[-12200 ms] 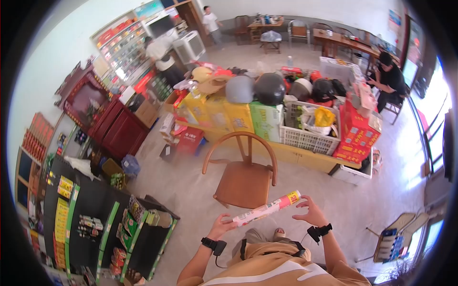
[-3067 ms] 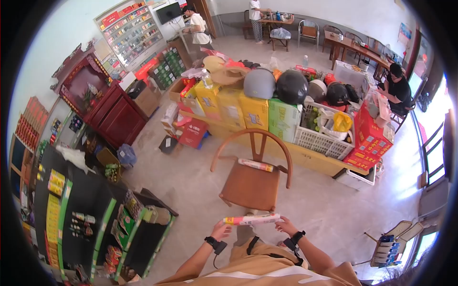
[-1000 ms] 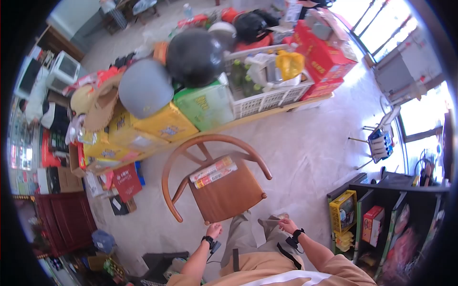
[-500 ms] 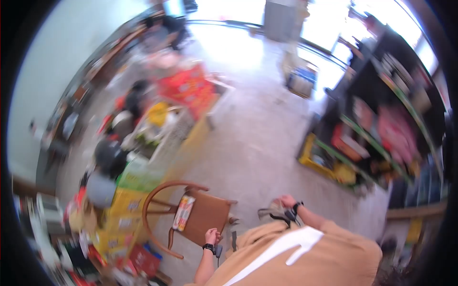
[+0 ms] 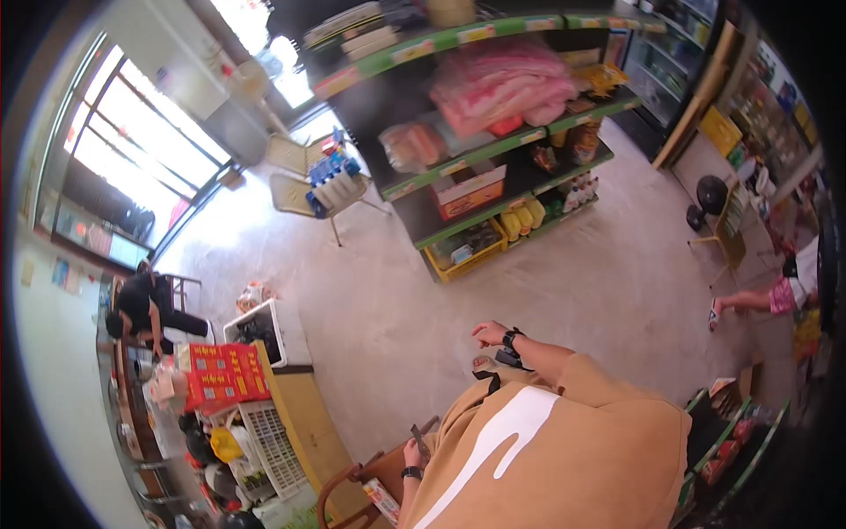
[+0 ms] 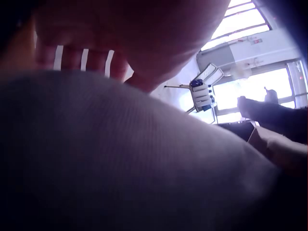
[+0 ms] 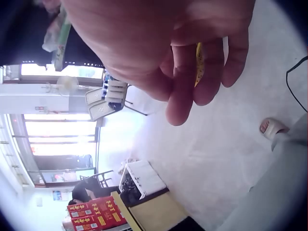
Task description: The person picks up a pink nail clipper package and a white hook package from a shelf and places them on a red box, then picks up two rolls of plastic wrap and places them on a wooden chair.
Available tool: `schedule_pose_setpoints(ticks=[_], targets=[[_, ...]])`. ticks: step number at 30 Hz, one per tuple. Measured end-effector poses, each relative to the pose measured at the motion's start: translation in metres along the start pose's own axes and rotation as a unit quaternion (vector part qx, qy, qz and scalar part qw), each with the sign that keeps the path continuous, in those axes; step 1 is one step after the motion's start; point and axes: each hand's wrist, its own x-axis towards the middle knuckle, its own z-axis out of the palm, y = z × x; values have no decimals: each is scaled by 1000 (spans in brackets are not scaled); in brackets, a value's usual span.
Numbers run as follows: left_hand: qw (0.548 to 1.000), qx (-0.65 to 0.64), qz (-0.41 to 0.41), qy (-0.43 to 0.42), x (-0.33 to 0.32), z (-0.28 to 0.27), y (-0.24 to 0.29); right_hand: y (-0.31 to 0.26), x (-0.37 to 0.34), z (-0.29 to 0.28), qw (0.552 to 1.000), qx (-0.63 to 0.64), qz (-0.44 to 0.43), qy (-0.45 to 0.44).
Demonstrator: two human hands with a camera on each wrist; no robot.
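Note:
My left hand (image 5: 412,454) hangs low at my side beside the wooden chair (image 5: 348,489). In the left wrist view its fingers (image 6: 72,57) are extended and hold nothing, with grey trouser cloth (image 6: 144,159) filling the lower part. My right hand (image 5: 487,332) is out in front of my body, over the floor. The right wrist view shows its fingers (image 7: 183,91) loosely bent, nothing in them. On the chair seat lies a pink-and-white printed tube (image 5: 381,498) with orange bits, partly cut off by my sleeve and arm.
Ahead stands a dark shelf unit with green edges (image 5: 520,145), holding pink plastic packs (image 5: 502,84) and a yellow crate (image 5: 471,256). A folding chair (image 5: 304,189) carries blue-white packs. Left are red cartons (image 5: 225,375) and a seated person (image 5: 145,304); another person (image 5: 784,295) is right.
Earlier both hands held a printed tube; later two tubes lay on the chair seat and the hands were empty. My body has since turned right, from the chair and counter toward the shelf unit.

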Motion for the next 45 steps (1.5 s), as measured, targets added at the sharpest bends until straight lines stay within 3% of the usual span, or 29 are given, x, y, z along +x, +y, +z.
schedule_pose_setpoints(ticks=[1,2,5,6,9,10,12,14,15,16,17,18,21,23,24,27,31,33,36,40,42,45], targets=[[1000,3,-28,-6,7,2,4,11,-5,-15,1000,8,-9,18],[998,56,21,3,20,5,9,22,-12,-30,999,14,-18,36],[994,104,39,0,42,20,50,47,-53,-68,995,49,17,90],[991,132,28,-6,41,27,76,84,-43,-79,993,50,8,106],[990,132,-21,-36,46,48,133,140,-73,-98,984,-25,65,163],[988,148,-22,-49,52,54,144,151,-84,-100,969,-70,149,184],[985,157,-15,-66,62,67,162,178,-98,-97,965,-113,144,186],[977,186,26,-105,89,75,159,229,-91,-93,977,-44,101,183],[966,210,64,-136,110,76,153,240,-90,-83,963,168,116,175],[964,203,66,-157,126,81,152,271,-73,-76,983,75,41,160],[962,196,64,-177,140,87,153,263,-79,-67,973,-87,-15,212],[951,211,87,-211,159,93,154,220,-96,-63,972,4,118,202],[934,222,120,-254,198,112,182,253,-49,-66,972,-67,-61,215],[940,206,99,-251,209,123,204,238,-45,-75,961,-118,-84,234],[930,290,39,-221,210,128,229,225,-49,-80,955,-144,-94,243],[905,343,84,-236,213,145,287,137,-72,-108,966,57,96,233],[930,271,-2,-248,253,151,346,80,-24,-141,931,73,48,355],[922,290,3,-257,267,153,371,47,3,-156,918,32,-7,394],[920,288,2,-267,295,163,398,-19,29,-163,931,61,-13,360],[927,256,15,-272,329,171,411,-76,57,-157,954,-41,-55,292],[924,262,5,-279,339,174,410,-90,64,-154,972,-28,-41,228],[908,298,-6,-294,349,183,403,-91,68,-156,975,-47,-29,215]])
